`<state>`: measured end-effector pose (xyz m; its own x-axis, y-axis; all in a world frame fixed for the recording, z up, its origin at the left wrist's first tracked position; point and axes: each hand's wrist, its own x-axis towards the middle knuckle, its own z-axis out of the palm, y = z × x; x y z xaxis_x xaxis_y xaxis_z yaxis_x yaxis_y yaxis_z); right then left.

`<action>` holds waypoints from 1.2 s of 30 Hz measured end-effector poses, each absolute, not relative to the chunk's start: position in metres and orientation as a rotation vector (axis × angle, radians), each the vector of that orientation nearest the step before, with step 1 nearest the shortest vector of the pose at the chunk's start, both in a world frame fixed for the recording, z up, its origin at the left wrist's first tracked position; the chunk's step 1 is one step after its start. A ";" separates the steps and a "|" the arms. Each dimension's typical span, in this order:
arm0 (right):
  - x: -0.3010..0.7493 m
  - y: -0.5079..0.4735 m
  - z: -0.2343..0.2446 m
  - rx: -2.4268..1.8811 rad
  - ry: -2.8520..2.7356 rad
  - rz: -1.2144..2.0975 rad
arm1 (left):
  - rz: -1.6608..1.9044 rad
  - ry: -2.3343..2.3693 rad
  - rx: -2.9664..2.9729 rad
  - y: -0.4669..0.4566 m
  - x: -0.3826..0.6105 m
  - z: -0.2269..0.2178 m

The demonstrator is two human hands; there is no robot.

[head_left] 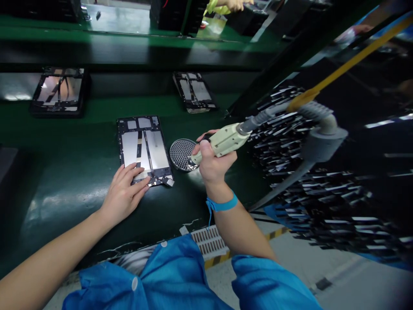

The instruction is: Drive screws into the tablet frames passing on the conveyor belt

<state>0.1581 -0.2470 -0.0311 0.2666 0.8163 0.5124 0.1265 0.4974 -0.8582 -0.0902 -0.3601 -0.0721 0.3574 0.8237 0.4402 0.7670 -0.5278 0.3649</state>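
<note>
An open tablet chassis (143, 148) lies on the dark green belt in front of me, its metal inner plates showing. My left hand (125, 193) rests flat on its near corner, fingers stretched out. My right hand (213, 161) is wrapped round the grip of a beige powered screwdriver (226, 140) hung from a grey hose and a yellow cord. The tool's tip points down at a round perforated metal dish (182, 154) just right of the chassis.
Two more open chassis lie farther back on the belt, at the left (60, 90) and the middle (194, 91). A rack of stacked dark parts (306, 172) stands at the right. Another person's hand (235, 4) works across the line. Floor lies below me.
</note>
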 end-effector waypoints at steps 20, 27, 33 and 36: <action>0.160 -0.241 -0.035 -0.876 -1.200 0.559 | 0.895 1.466 2.406 -0.361 -0.088 -0.069; 0.145 -0.255 -0.004 -0.828 -1.131 0.561 | 0.933 1.484 2.407 -0.357 -0.085 -0.073; 0.101 -0.290 0.011 -0.644 -1.214 0.890 | 0.923 1.483 2.401 -0.355 -0.085 -0.076; 0.088 -0.299 0.001 -0.630 -1.287 1.007 | 0.921 1.484 2.399 -0.355 -0.084 -0.075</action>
<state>0.0882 -0.2990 0.0009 -0.0269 0.8773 0.4792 -0.2535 0.4577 -0.8522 -0.0844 -0.3548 -0.0752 0.3125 0.8563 0.4111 0.7484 -0.4885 0.4486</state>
